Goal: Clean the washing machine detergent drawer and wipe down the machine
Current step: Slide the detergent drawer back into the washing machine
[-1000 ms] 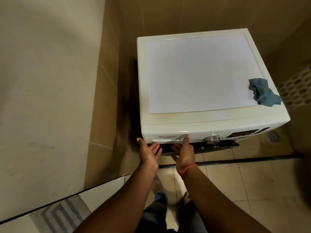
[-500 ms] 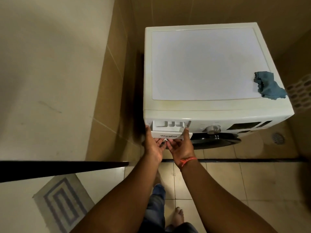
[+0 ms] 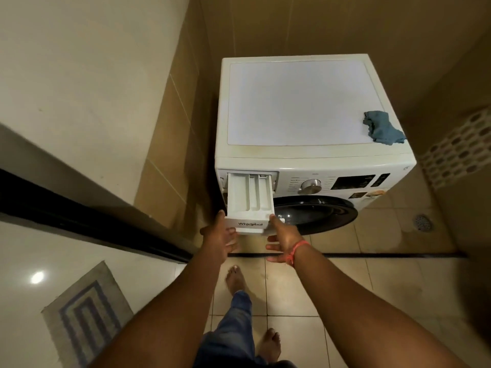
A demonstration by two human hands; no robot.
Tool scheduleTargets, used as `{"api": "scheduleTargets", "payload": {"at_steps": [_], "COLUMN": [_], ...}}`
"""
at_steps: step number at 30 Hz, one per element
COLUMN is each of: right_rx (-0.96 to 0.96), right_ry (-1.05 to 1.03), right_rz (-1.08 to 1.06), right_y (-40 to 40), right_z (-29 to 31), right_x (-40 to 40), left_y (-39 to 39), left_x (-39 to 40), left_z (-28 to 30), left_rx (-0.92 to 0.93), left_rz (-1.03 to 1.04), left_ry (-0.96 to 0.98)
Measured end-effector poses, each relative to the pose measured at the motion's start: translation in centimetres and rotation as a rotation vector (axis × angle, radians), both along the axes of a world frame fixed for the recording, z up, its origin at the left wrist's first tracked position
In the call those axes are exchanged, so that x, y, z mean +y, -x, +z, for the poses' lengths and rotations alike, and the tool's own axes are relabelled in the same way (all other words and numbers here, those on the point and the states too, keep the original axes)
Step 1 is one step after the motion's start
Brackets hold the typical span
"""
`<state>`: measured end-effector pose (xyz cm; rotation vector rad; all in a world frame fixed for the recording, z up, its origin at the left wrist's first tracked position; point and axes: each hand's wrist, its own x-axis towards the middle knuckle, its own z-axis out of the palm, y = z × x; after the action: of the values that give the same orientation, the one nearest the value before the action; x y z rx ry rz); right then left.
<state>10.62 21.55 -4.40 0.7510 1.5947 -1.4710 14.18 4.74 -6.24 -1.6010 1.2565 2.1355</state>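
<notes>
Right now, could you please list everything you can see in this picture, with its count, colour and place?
washing machine: one, white, against the tiled back wall
detergent drawer: one, white, pulled out at the machine's front left
cloth: one, blue, on the machine's top, right edge
dial: one, silver, on the front panel
floor drain: one, metal, right of the machine
mat: one, grey striped, lower left
left hand: holds the drawer's front, left end
right hand: holds its right end
feet: two, bare, on tiles

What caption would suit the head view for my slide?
Both hands, left hand and right hand, hold the drawer pulled out of the washer; a cloth lies on top.
</notes>
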Motion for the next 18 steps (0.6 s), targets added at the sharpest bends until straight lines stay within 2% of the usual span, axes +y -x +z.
{"api": "scheduleTargets", "payload": {"at_steps": [1,3,6,8,10,12,15,18], "right_rx": [0.08,0.362,0.931,1.158,1.203,1.192,1.205,1.262], "right_ry": [-0.055,-0.28,-0.916,-1.107,-1.134,-1.146,-1.159,-1.161], "right_rz": [0.049,0.244,0.757,0.995,1.103,1.135,1.175,1.155], "right_y": [0.0,-0.3,-1.0,-0.7,0.1,1.5,3.9,7.1], "right_z": [0.3,0.4,0.5,0.2,0.3,0.6,1.0,1.2], "right_x": [0.3,1.0,2.6,3.3,3.4,3.0,1.8,0.8], "left_y": [-0.3,-1.3,-3.0,-3.1,-2.3,-0.7,1.9,5.3], "left_x": [-0.1,-0.2,-1.2,-2.2,-2.5,-3.0,-4.0,-5.2], "left_z": [0.6,2.5,2.9,2.5,2.6,2.9,3.1,3.2], "left_rx": [-0.061,-0.129,-0.099,-0.074,-0.061,-0.035,-0.002,0.008], "left_rz": [-0.115,-0.433,-0.869,-1.04,-1.223,-1.32,-1.382,-1.336], "left_ry": [0.099,0.508,1.172,1.439,1.557,1.658,1.775,1.793]}}
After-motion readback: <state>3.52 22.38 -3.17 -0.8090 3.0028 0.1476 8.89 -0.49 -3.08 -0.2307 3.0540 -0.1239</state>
